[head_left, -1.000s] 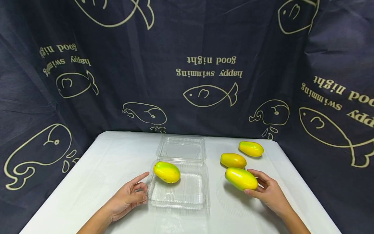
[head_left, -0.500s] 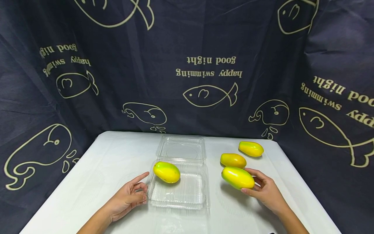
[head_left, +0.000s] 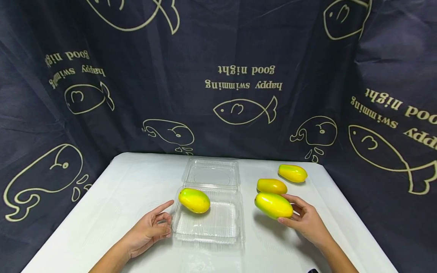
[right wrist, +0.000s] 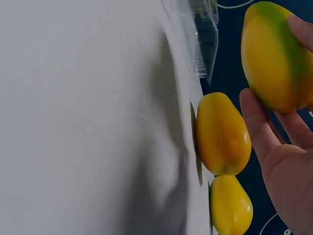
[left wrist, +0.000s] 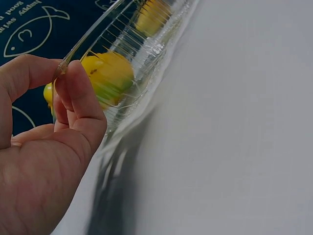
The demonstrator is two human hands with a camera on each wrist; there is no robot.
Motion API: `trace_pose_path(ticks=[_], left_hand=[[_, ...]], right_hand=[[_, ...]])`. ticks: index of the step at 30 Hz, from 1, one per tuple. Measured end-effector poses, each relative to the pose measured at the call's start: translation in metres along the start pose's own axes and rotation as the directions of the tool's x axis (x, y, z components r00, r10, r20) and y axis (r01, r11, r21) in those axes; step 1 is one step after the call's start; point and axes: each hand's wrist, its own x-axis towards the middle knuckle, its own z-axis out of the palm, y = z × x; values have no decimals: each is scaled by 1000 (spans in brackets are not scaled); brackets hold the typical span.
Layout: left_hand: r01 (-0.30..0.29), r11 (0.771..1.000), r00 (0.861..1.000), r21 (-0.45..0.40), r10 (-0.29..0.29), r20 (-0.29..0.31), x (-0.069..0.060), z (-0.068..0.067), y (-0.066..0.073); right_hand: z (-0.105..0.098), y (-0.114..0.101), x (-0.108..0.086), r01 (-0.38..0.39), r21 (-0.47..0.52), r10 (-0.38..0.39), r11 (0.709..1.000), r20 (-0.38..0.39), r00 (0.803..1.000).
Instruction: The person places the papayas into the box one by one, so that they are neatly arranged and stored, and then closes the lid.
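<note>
In the head view, a clear plastic clamshell container [head_left: 218, 223] lies with its lid [head_left: 213, 172] folded back. One yellow-green papaya [head_left: 194, 201] sits in the base at the far left. My left hand [head_left: 148, 233] is at the base's left edge; in the left wrist view, thumb and finger pinch the clear rim [left wrist: 90, 32]. My right hand [head_left: 305, 220] grips another papaya [head_left: 273, 206] from its right side, held above the table, right of the container. Beneath it, the right wrist view shows a shadow on the tabletop.
Two more papayas lie at the back right: one papaya [head_left: 272, 186] just behind the held one, another papaya [head_left: 293, 173] farther back. The white table [head_left: 136, 182] meets a dark printed curtain [head_left: 239, 49]. A small black object [head_left: 312, 271] shows at the bottom edge.
My right hand has moved slightly left and away from me with the papaya, toward the container. My left hand stays put at the container's edge. A small black object has appeared at the bottom.
</note>
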Motion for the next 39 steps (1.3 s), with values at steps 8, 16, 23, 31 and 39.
trace_pose_path(ticks=[8, 16, 23, 31, 39], left_hand=[[-12, 1000, 1000, 5, 12, 10, 0, 0, 0], [-31, 999, 999, -12, 31, 25, -2, 1, 1], [-47, 998, 998, -30, 48, 36, -3, 1, 1], [-20, 1000, 1000, -11, 20, 16, 0, 0, -1], [-17, 1000, 1000, -2, 17, 5, 0, 0, -1]], right_hand=[[6, -8, 5, -24, 4, 24, 1000, 11, 1000], [11, -10, 8, 11, 27, -12, 1000, 15, 1000], [16, -8, 12, 49, 60, -50, 997, 12, 999], [22, -7, 17, 66, 85, -67, 994, 12, 998], [27, -7, 20, 82, 91, -84, 993, 15, 996]])
